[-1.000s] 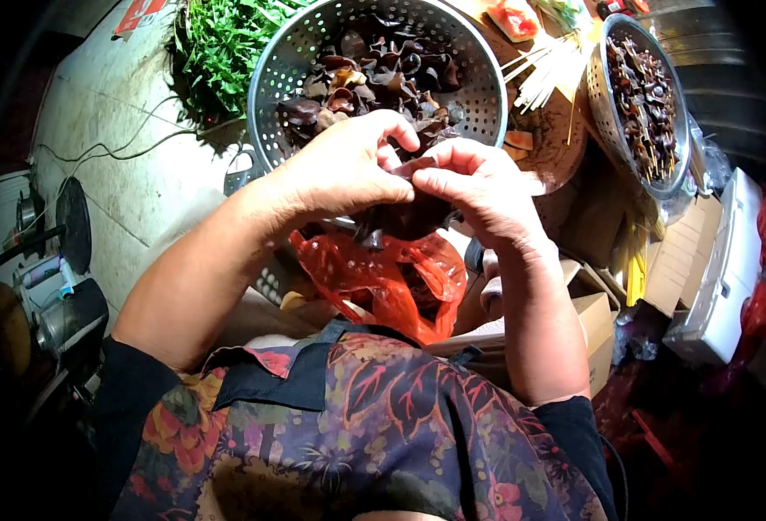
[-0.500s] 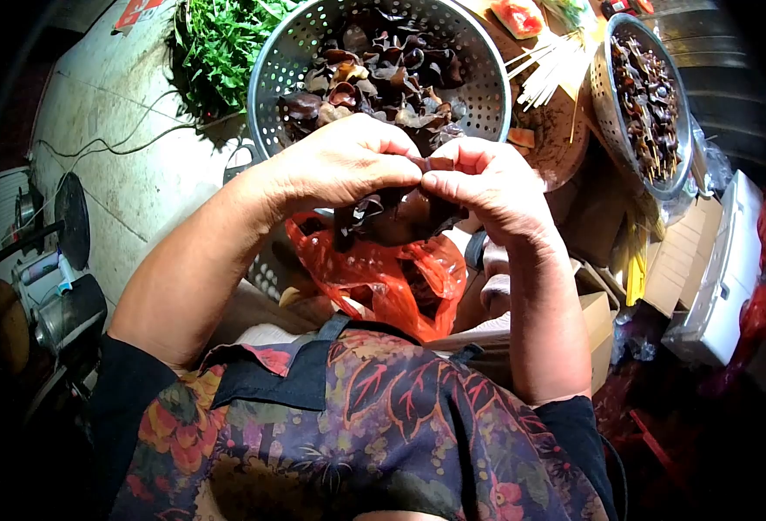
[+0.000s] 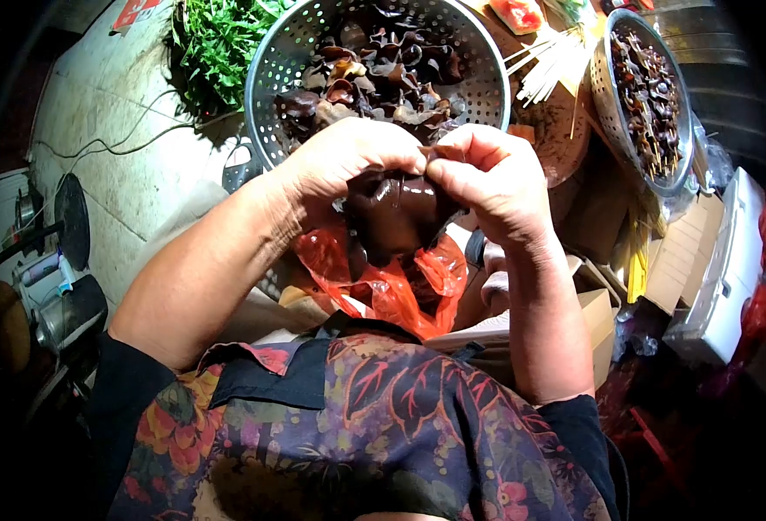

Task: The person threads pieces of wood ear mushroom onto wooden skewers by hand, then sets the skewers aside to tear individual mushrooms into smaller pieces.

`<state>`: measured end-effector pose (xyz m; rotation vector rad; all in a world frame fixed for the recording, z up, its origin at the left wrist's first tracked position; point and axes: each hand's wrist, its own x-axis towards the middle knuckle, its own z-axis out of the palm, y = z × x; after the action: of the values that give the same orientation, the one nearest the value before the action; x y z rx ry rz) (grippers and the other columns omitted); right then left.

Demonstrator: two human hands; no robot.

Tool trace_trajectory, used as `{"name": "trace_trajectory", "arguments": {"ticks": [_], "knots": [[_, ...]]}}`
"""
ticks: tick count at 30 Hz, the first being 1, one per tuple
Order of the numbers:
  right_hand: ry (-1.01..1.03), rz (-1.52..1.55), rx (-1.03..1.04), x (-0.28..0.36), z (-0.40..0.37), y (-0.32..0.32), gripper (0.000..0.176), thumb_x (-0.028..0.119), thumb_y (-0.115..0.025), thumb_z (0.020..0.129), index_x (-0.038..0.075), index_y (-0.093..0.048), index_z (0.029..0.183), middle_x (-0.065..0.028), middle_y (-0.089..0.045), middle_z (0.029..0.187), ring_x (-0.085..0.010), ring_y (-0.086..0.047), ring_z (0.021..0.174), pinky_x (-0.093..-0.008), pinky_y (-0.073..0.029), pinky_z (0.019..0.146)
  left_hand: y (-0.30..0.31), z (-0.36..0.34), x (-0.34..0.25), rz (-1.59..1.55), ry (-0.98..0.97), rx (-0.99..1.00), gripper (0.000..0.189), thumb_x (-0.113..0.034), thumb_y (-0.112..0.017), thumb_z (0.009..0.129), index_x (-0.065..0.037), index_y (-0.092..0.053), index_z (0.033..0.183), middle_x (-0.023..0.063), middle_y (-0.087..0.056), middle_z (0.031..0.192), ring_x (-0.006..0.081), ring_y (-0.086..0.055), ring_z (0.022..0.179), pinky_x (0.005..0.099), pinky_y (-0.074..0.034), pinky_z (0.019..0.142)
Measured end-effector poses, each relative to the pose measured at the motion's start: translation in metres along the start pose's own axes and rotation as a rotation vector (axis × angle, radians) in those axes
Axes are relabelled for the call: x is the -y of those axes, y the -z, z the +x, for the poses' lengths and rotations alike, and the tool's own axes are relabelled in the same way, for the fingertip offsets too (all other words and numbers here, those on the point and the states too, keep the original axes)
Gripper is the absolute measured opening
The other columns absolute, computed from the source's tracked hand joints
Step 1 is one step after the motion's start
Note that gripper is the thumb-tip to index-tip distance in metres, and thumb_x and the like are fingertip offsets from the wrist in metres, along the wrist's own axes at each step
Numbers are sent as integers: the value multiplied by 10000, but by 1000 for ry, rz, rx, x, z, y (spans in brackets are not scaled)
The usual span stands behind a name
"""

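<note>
A large, glossy, dark brown piece of wood ear mushroom (image 3: 396,217) hangs between my two hands. My left hand (image 3: 357,156) pinches its upper edge, and the fingertips of my right hand (image 3: 491,178) grip the same edge just beside. The fingertips of both hands nearly meet. Right behind them stands a metal colander (image 3: 266,87) with many wood ear pieces (image 3: 400,74) in it. Below the held piece, a red plastic bag (image 3: 439,286) lies open at my lap; its contents are mostly hidden.
Leafy greens (image 3: 218,61) lie left of the colander. To the right are pale wooden sticks (image 3: 544,74) on a round board (image 3: 565,148) and a second colander (image 3: 604,82) of skewered wood ear. A white foam box (image 3: 722,260) and cardboard (image 3: 683,252) stand at the right. A cord (image 3: 131,149) crosses the floor.
The wood ear has turned and spread, so its broad shiny face shows below my hands. My fingertips have shifted slightly along its upper edge.
</note>
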<state>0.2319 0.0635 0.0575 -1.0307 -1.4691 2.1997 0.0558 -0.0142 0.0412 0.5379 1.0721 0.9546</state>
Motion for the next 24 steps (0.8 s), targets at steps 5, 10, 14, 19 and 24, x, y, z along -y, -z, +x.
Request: {"name": "trace_trajectory", "arguments": {"ticks": [5, 10, 14, 19, 24], "knots": [[-58, 247, -50, -7, 6, 5, 165, 99, -694, 783, -14, -648, 894, -40, -645, 795, -92, -587, 699, -219, -478, 651, -2, -6, -29, 1, 313, 172, 226, -170, -702, 730, 4, -647, 864, 32, -630, 768, 109, -578, 674, 249, -478, 649], [-109, 83, -25, -11, 6, 4, 168, 118, -700, 784, -1, -665, 897, -44, -653, 816, -98, -589, 727, -228, -477, 681, -6, -5, -17, 225, 272, 123, 264, -116, -746, 709, 22, -649, 913, 45, -640, 814, 116, -588, 658, 245, -494, 598], [-82, 146, -80, -9, 6, 3, 174, 127, -711, 774, 4, -668, 888, -35, -652, 808, -93, -583, 710, -224, -470, 658, -8, -5, -18, 182, 210, 102, 216, -103, -720, 742, 27, -654, 901, 59, -644, 824, 129, -598, 670, 255, -505, 609], [-92, 142, -182, -9, 7, 7, 169, 139, -703, 785, 17, -666, 895, -30, -650, 796, -92, -579, 680, -214, -453, 630, -9, -5, -14, 41, 182, 25, 198, -97, -697, 773, 33, -647, 913, 70, -651, 839, 133, -606, 694, 252, -500, 635], [-49, 264, -183, -8, 8, 6, 226, 171, -703, 793, 1, -651, 932, -47, -651, 814, -106, -603, 698, -222, -486, 657, -3, -1, -6, 118, 104, -5, 193, -113, -697, 778, 11, -630, 910, 42, -637, 834, 113, -584, 784, 245, -469, 755]]}}
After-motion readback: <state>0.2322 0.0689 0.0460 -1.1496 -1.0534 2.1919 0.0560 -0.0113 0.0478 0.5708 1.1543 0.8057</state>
